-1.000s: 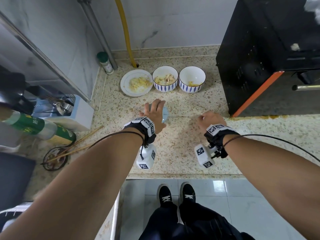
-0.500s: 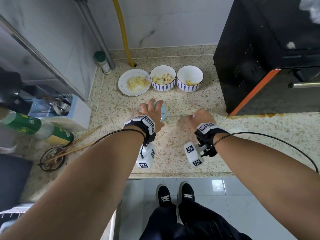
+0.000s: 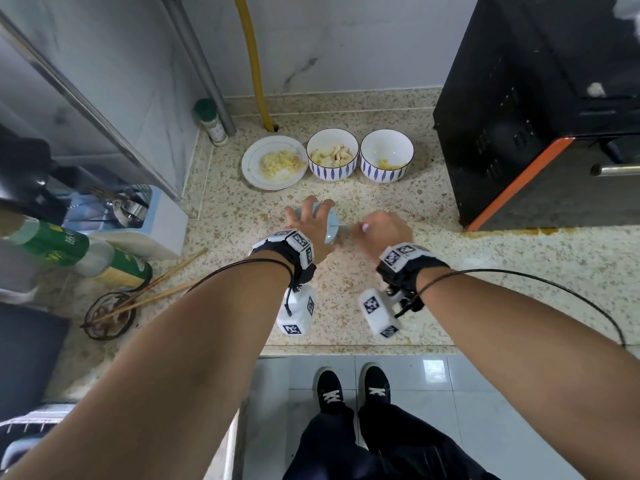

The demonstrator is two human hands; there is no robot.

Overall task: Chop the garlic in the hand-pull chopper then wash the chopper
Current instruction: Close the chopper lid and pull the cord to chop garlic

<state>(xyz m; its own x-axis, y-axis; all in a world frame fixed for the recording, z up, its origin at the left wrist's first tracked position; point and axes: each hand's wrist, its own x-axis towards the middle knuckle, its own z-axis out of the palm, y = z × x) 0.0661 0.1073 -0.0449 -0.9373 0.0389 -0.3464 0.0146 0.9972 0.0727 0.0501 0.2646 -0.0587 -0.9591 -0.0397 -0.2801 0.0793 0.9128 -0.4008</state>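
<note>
A pale blue hand-pull chopper (image 3: pixel 331 226) stands on the speckled counter, mostly hidden under my left hand (image 3: pixel 309 223), whose spread fingers press down on its lid. My right hand (image 3: pixel 382 229) is just to the right of it, fingers curled round the small pull handle (image 3: pixel 364 228); a short length of cord runs from it to the chopper. At the back stand a white plate of chopped garlic (image 3: pixel 274 162), a blue-patterned bowl of peeled cloves (image 3: pixel 331 154) and a second patterned bowl (image 3: pixel 387 155) with a few yellowish scraps.
A black oven with an orange edge (image 3: pixel 533 109) fills the right. A green-capped jar (image 3: pixel 209 121) and pipes stand at the back wall. On the left are a utensil rack (image 3: pixel 121 211), a green bottle (image 3: pixel 79 251) and chopsticks on a small dish (image 3: pixel 110 315).
My right hand has moved left toward the chopper, so the pulled-out cord is much shorter. My left hand has stayed on the lid.
</note>
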